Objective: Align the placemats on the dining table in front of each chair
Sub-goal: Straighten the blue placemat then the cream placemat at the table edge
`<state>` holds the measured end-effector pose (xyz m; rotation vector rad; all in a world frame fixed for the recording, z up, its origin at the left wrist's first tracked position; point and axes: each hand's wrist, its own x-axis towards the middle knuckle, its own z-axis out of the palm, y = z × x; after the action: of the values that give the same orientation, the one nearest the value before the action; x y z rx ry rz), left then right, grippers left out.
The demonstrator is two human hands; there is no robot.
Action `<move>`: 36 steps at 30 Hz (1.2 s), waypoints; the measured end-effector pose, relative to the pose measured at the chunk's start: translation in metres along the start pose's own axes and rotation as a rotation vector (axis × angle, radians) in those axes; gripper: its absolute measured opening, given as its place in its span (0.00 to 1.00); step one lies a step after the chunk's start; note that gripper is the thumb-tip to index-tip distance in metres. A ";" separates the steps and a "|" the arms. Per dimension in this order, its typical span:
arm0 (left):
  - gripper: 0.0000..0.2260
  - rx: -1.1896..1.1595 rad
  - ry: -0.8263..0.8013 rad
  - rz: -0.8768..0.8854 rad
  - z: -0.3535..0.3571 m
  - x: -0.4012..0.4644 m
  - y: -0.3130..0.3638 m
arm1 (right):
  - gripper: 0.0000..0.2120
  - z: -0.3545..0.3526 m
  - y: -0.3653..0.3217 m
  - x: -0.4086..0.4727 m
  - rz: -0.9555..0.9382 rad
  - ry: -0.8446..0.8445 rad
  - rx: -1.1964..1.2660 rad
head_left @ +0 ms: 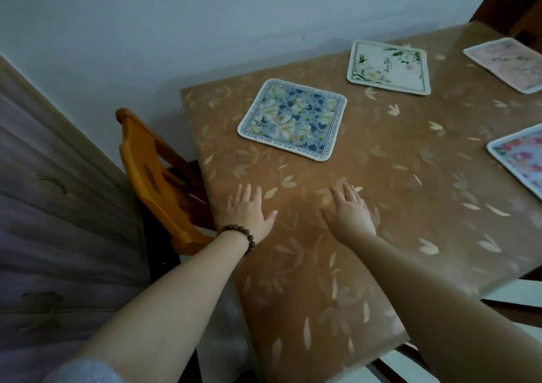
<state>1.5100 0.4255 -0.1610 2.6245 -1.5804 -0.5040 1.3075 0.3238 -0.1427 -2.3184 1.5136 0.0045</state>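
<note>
Both hands, left (249, 209) and right (350, 214), were flat-open, holding nothing; blue floral placemat (292, 118) looked light, floppy; best pinched at corners.

Both hands — left hand (249, 211), right hand (350, 214) — reach flat-fingered over the brown table (366, 177), holding nothing — the blue floral placemat (293, 118) lies beyond them.
</note>
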 end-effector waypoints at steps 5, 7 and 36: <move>0.35 0.016 -0.024 0.007 0.004 0.055 0.010 | 0.29 0.001 0.001 0.065 0.005 -0.042 0.002; 0.35 0.015 -0.027 0.003 0.004 0.083 0.014 | 0.29 0.003 0.000 0.096 -0.005 -0.051 0.012; 0.19 0.080 0.224 0.270 0.013 0.247 0.011 | 0.20 0.019 0.023 0.207 -0.540 0.357 -0.224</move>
<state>1.6028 0.2084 -0.2344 2.3632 -1.8684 -0.1290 1.3787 0.1390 -0.2090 -2.9643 1.0131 -0.4180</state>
